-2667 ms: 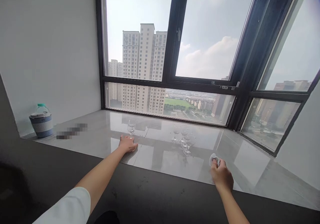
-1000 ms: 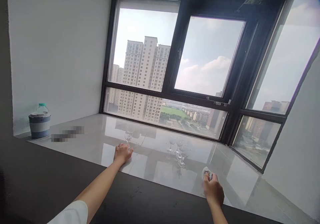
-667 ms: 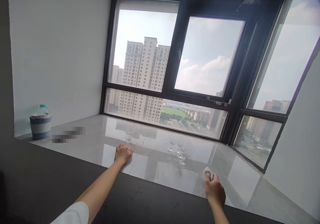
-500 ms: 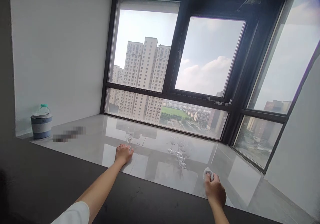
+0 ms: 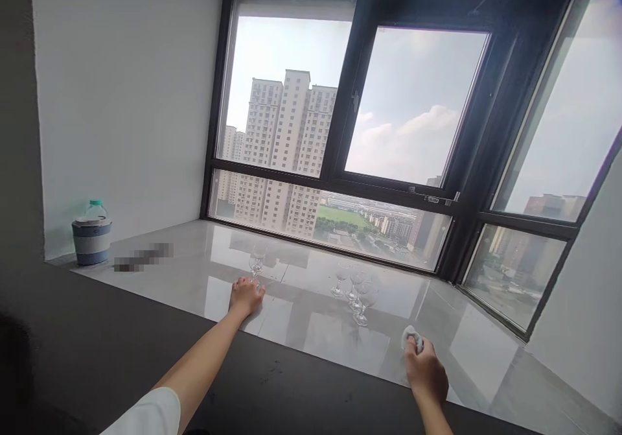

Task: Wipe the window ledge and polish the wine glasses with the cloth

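Observation:
My left hand is closed at the lower part of a clear stemmed glass on the sill. Its fingers curl about the stem or foot, which they partly hide. Over the right part of the sill, my right hand pinches a crumpled white cloth, possibly tissue. Between the two hands stand several more stemmed glasses, among them a front one and a back left one. They are upright and close together, apart from both hands.
The glossy pale windowsill ends in a front edge above a dark wall face. At its left end stand a blue and white striped bucket and a green-capped clear bottle. Dark-framed windows rise behind.
The whole view has shifted slightly, so things appear a little further right. Both hands keep nearly the same pose, the left at the glass and the right on the cloth.

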Tool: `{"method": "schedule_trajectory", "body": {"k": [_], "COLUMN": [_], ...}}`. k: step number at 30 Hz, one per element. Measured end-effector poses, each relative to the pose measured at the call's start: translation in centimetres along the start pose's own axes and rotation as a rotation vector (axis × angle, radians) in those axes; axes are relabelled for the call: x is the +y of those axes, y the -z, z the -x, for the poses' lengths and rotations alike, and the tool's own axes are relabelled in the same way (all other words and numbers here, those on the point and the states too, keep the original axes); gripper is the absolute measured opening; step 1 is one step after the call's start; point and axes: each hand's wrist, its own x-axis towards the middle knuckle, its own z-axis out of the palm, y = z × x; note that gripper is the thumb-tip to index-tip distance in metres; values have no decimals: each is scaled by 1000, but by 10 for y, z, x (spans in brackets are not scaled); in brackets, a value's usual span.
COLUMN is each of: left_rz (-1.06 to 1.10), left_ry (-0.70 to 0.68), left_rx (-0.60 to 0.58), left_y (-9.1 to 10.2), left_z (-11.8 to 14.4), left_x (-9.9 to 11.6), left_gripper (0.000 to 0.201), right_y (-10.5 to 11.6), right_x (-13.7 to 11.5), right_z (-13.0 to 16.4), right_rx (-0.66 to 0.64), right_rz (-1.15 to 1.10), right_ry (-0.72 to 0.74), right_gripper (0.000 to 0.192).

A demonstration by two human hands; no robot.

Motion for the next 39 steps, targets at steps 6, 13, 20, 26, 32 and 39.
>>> {"method": "schedule_trajectory", "body": {"k": [6, 13, 20, 26, 32, 39], "left_rz": [5, -3, 1, 11, 18, -12], "left_ry": [3, -6, -16, -16, -3, 69], "left_rx": [-13, 22, 39, 37, -29, -166], "left_y": [2, -3, -6, -9, -10, -14], "left_z": [1, -1, -2, -4, -5, -10], "left_x": [1, -2, -3, -3, -4, -6], "left_gripper": [43, 43, 42, 43, 50, 65], "right_y": [0, 1, -2, -1, 1, 3], "right_x": [-1, -2, 1, 2, 0, -3], "right_z": [1, 2, 0, 1, 3, 4], "right_rx": [6, 3, 12, 14, 32, 37], "right_rz": [6, -6, -8, 9, 8, 2], "right_ry": [2, -12, -14, -9, -12, -22], "right_gripper": [56, 55, 55, 57, 55, 53]}}
